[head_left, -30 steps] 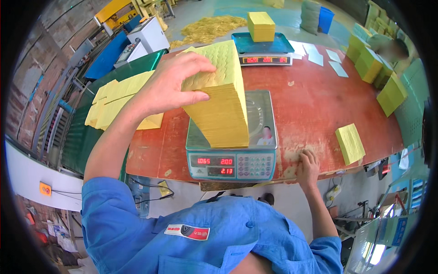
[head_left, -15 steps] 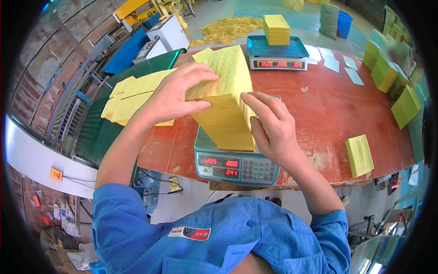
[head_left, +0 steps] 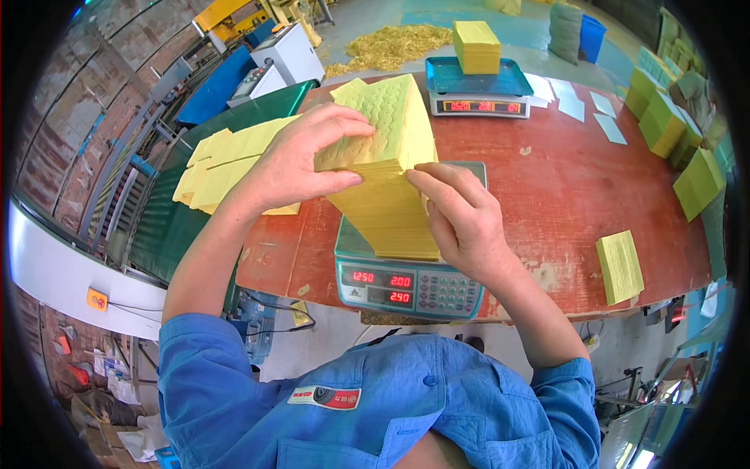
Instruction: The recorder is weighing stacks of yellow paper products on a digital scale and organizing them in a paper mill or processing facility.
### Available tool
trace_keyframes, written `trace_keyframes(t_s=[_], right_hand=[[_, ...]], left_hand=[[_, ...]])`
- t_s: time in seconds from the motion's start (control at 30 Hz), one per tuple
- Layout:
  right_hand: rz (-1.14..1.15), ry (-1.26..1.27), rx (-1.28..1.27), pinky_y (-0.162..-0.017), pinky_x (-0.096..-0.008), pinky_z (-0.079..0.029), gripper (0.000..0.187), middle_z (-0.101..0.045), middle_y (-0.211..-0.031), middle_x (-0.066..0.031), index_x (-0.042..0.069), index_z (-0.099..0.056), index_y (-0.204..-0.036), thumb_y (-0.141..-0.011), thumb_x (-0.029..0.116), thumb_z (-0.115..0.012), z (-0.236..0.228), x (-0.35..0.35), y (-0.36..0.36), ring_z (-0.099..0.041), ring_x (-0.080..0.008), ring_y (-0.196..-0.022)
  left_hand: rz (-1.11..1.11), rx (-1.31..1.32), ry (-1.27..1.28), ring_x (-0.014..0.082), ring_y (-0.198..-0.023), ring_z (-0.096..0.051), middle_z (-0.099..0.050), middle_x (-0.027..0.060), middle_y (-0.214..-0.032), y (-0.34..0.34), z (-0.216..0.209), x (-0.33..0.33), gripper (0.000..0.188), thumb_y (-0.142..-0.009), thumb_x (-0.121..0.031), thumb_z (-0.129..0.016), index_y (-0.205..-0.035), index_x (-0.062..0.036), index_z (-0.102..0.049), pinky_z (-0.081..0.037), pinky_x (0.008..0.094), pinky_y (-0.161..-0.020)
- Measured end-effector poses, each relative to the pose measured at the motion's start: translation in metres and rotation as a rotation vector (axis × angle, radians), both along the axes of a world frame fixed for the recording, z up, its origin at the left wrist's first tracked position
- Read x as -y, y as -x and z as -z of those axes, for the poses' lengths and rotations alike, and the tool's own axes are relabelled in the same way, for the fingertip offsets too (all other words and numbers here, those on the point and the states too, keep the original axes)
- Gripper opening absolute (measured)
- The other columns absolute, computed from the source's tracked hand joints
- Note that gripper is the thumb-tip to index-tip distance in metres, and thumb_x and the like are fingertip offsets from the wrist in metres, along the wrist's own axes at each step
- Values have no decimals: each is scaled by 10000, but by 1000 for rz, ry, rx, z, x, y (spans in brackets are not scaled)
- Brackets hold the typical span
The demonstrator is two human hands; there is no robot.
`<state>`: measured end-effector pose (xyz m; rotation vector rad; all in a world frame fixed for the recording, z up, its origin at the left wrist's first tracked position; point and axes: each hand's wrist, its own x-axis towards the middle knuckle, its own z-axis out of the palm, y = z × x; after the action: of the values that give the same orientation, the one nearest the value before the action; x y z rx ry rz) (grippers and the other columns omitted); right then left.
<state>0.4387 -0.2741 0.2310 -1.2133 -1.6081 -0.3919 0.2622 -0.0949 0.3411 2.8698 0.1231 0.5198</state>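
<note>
A tall stack of yellow paper sheets with an embossed pattern on top stands on a digital scale with lit red digits. My left hand wraps the upper left part of the stack, fingers over the top and thumb along the front face. At the upper front right corner, my right hand grips the edge of the sheets with its fingertips, the other fingers curled. Its thumb is mostly hidden. The stack covers most of the scale's pan, while the keypad and display face me.
Flat yellow sheets lie on the left over a green surface. A second scale farther back bears a yellow paper block. On the red table's right are a small paper bundle, white sheets and several yellow stacks.
My right fingertips have shifted slightly left, onto the stack's front corner. The corner's sheets look more even, and the near scale's digits have changed. My left hand keeps its place.
</note>
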Motion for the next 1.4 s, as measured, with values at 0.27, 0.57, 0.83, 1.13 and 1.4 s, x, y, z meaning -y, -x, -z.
trace_keyframes(t_s=[0.27,0.57,0.83,1.13,1.4], right_hand=[[-23,4,-33,-832,-375,-549,422,-628,-1160,-188,2,-626,-1220,-816,-106,-580,4,-1,3,-650,-314,-1015],[-40,-9,-75,-881,-426,-528,522,-623,-1163,-172,46,-619,-1245,-738,-75,-583,9,-3,6,-631,-329,-1024],[37,-80,50,-828,-422,-518,418,-634,-1060,-166,16,-640,-1136,-724,-53,-608,-6,-7,0,-624,-340,-937],[20,122,-251,-704,-398,-508,194,-647,-893,-144,6,-706,-964,-815,44,-590,-55,-24,-8,-626,-305,-755],[-489,615,-1202,-618,-290,-502,511,-696,-1022,-135,-5,-594,-1193,-947,441,-557,-118,-27,-44,-630,-213,-675]], left_hand=[[-2,-3,5,291,-1216,-538,-587,90,-1260,2,-1,-2,523,-722,-189,-770,-1212,-80,-626,-438,399,-1037],[10,2,9,294,-1223,-533,-588,96,-1257,5,-1,-4,511,-724,-177,-762,-1206,-69,-630,-435,403,-1037],[67,105,-227,301,-1080,-644,-668,135,-1186,10,3,-2,449,-742,-49,-708,-1184,-38,-632,-512,367,-935],[18,437,-356,292,-845,-697,-701,152,-999,-3,1,2,304,-778,11,-656,-1082,-2,-658,-544,340,-725],[102,560,-686,274,-764,-678,-685,124,-928,-39,-32,40,310,-729,8,-689,-1035,-17,-650,-549,346,-656]])
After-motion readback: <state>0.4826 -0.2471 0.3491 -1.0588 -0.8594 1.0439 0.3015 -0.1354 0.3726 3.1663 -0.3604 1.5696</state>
